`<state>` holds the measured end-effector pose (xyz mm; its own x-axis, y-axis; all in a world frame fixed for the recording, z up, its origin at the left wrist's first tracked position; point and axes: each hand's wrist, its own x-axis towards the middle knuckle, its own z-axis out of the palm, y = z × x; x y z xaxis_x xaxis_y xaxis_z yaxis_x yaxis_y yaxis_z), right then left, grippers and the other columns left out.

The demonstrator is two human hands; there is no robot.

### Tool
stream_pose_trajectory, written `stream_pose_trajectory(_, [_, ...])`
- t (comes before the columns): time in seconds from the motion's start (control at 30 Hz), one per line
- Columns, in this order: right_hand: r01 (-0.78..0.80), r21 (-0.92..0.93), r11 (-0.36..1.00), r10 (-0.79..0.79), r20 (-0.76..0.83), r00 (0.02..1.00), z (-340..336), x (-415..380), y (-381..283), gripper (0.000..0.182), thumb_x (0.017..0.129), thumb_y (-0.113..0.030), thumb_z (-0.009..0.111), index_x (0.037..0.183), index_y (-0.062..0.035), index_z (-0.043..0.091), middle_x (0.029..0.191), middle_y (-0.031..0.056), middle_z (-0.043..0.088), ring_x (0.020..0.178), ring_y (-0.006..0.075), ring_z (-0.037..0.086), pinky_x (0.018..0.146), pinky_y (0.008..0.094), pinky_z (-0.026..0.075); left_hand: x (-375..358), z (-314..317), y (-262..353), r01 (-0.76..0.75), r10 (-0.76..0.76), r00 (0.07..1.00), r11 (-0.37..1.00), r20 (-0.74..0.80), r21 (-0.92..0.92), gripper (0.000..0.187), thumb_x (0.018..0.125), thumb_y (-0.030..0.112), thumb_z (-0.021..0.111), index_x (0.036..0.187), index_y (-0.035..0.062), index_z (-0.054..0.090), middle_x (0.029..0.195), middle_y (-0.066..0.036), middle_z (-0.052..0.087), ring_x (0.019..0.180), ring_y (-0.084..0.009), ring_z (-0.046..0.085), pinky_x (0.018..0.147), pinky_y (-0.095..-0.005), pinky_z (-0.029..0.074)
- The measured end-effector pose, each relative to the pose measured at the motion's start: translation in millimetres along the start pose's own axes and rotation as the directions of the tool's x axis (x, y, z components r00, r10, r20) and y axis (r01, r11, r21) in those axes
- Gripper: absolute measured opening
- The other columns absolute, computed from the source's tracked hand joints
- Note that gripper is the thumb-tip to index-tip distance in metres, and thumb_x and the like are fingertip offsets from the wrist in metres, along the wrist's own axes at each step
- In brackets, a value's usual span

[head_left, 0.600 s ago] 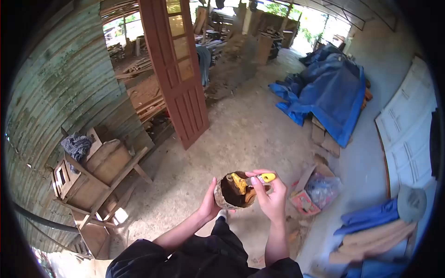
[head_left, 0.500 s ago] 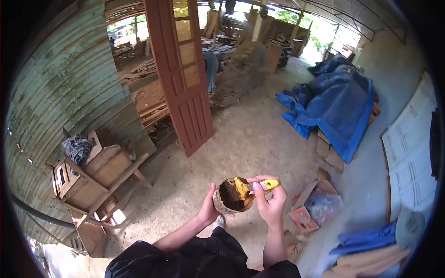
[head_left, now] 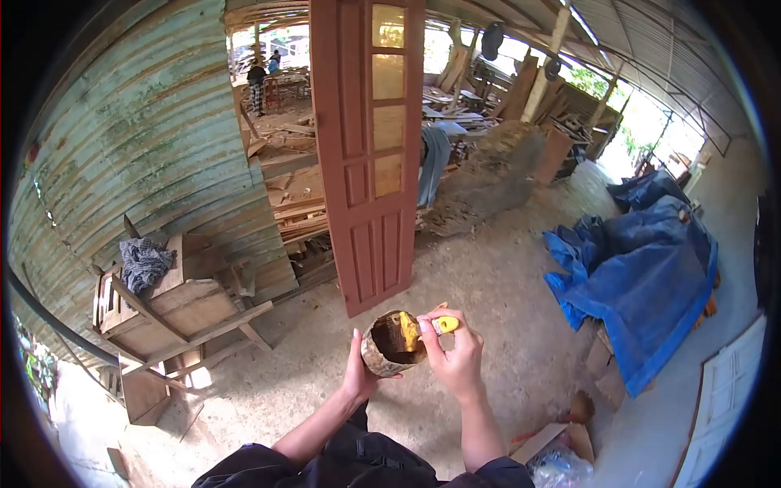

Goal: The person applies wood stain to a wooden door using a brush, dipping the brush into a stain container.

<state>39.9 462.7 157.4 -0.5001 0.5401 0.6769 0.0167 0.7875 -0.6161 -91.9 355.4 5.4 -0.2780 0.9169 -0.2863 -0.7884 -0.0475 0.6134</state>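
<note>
The single head-worn camera looks forward and down through a wide round field edged in black, with the left hand (head_left: 358, 374) and right hand (head_left: 456, 358) near, below centre, the door (head_left: 373, 221) farther ahead and the roof (head_left: 651, 53) at top right.

The container (head_left: 374, 359) has a rough, matt, crusted wall. The brush (head_left: 446, 325) has a smooth, glossy plastic handle. The door (head_left: 370, 220) appears to be painted wood, smooth-panelled. The wall (head_left: 146, 138) is corrugated metal, weathered and dull. Along the right edge of the rough, matt concrete floor (head_left: 480, 285), the tarpaulin (head_left: 651, 260) is creased plastic.
</note>
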Motion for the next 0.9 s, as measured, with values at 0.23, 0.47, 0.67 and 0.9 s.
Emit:
stream_pose_trajectory(0.23, [-0.210, 0.532, 0.820, 0.246, 0.002, 0.969, 59.6, 110.4, 132.1, 0.016, 0.099, -0.002, 0.074, 0.106, 0.0021, 0.060, 0.104, 0.0167, 0.075, 0.085, 0.0219, 0.077, 0.072, 0.0340, 0.067, 152.2, -25.3, 60.5, -0.115, 0.115, 0.993, 0.993, -0.010, -0.025, 0.090, 0.103, 0.083, 0.023, 0.162, 0.0190, 0.044, 0.153, -0.010, 0.061, 0.131, -0.0315, 0.066, 0.092, -0.0552, 0.061])
stream_pose_trajectory(0.47, [-0.211, 0.621, 0.755, 0.273, -0.006, 0.962, 104.0, 265.2, 220.6, 0.018, 0.106, -0.010, 0.067, 0.113, 0.0055, 0.060, 0.104, 0.0239, 0.074, 0.082, 0.0304, 0.080, 0.069, 0.0355, 0.068, 284.1, -34.9, 145.8, -0.204, 0.198, 0.978, 0.975, -0.067, -0.090, 0.084, 0.104, 0.081, 0.025, 0.160, 0.0218, 0.046, 0.151, -0.008, 0.062, 0.129, -0.0305, 0.067, 0.088, -0.0556, 0.062])
stream_pose_trajectory(0.67, [-0.155, 0.647, 0.747, 0.216, -0.015, 0.976, 171.1, 377.9, 293.0, 0.014, 0.103, -0.004, 0.072, 0.108, 0.0079, 0.068, 0.101, 0.0167, 0.076, 0.088, 0.0275, 0.081, 0.081, 0.0311, 0.066, 348.0, -64.1, 196.3, -0.292, 0.263, 0.946, 0.945, -0.188, -0.148, 0.078, 0.107, 0.075, 0.030, 0.160, 0.0213, 0.047, 0.157, -0.007, 0.056, 0.140, -0.0309, 0.058, 0.097, -0.0611, 0.058])
stream_pose_trajectory(0.9, [-0.080, 0.391, 0.917, -0.029, 0.267, 0.963, 285.4, 492.7, 398.5, 0.018, 0.094, -0.001, 0.081, 0.098, 0.0057, 0.065, 0.091, 0.0133, 0.076, 0.086, 0.0201, 0.081, 0.074, 0.0280, 0.063, 360.1, -105.1, 207.2, -0.482, 0.375, 0.815, 0.861, -0.441, -0.159, 0.079, 0.108, 0.072, 0.037, 0.160, 0.0129, 0.048, 0.160, -0.007, 0.054, 0.148, -0.0262, 0.049, 0.125, -0.0503, 0.036])
